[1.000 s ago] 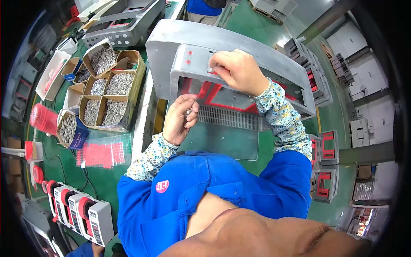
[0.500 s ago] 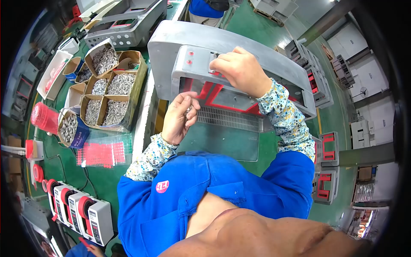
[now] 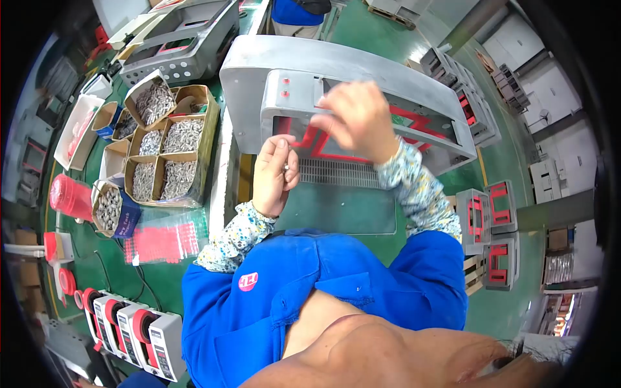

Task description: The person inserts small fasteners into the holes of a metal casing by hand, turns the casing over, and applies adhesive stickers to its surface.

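My left hand (image 3: 275, 178) is held near the left end of a large grey metal housing (image 3: 246, 97), fingers curled in. A small silver piece (image 3: 286, 168) shows between the curled fingers; its kind is too small to tell. My right hand (image 3: 359, 119) is over the front face of the housing, near its small slot (image 3: 318, 89). Motion blurs its fingers, so what they hold, if anything, cannot be made out. Red tape or film (image 3: 323, 145) lines the openings of the housing. Two red dots mark its left end.
On the green bench to the left stands a divided carton (image 3: 210, 139) of small silver parts. Near it are a smaller blue box (image 3: 128, 220), a red container (image 3: 70, 197), sheets of red dots (image 3: 162, 242) and several tape dispensers (image 3: 167, 346). Another grey housing (image 3: 213, 52) stands behind.
My right hand has drawn back from the slot, down towards me, and now blurs. My left hand remains near the housing's left end, still curled round the silver piece.
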`<state>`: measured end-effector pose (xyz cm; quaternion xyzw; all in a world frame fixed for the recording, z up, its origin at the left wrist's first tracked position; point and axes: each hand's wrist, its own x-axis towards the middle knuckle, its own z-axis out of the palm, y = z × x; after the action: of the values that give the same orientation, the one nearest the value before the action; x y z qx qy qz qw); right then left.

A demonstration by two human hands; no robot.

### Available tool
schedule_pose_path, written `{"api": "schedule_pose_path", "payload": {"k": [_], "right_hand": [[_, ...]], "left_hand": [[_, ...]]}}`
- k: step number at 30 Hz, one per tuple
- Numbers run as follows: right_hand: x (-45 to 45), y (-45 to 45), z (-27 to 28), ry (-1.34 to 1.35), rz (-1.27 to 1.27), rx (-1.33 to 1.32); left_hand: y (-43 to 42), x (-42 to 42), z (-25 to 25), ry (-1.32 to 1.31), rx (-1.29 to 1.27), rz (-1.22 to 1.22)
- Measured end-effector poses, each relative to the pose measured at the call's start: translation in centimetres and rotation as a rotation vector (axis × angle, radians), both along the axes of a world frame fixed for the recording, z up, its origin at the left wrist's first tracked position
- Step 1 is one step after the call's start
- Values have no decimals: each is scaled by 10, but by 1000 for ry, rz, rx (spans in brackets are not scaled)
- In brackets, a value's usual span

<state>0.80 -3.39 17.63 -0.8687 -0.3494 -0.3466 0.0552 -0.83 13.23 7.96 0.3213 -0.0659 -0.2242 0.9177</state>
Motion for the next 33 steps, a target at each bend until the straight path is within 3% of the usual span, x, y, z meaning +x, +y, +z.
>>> {"api": "schedule_pose_path", "payload": {"k": [2, 3, 6, 8, 9, 10, 14, 17, 30, 33], "right_hand": [[-29, 20, -14, 72, 16, 91], [-35, 27, -28, 175, 37, 203], [-44, 31, -52, 324, 33, 367], [-47, 35, -54, 367, 14, 417], [-46, 37, -54, 260, -31, 480], [-44, 39, -53, 150, -76, 540], [-14, 36, -65, -299, -261, 398], [-5, 38, -67, -395, -314, 321], [-5, 53, -62, -243, -537, 178], [-21, 63, -60, -147, -503, 360]], "left_hand": [[-2, -4, 0, -220, 21, 120], [-1, -9, 4, -296, 175, 140], [5, -11, 7, -425, 247, 98], [18, -7, 1, -315, 210, -52], [25, -4, -3, -202, 174, -191], [30, -2, -7, -77, 144, -168], [40, 4, -32, 55, 71, -72], [50, 1, -35, 151, 48, -121], [64, 4, -28, -15, 154, -239], [73, 8, -27, -32, 165, -333]]}}
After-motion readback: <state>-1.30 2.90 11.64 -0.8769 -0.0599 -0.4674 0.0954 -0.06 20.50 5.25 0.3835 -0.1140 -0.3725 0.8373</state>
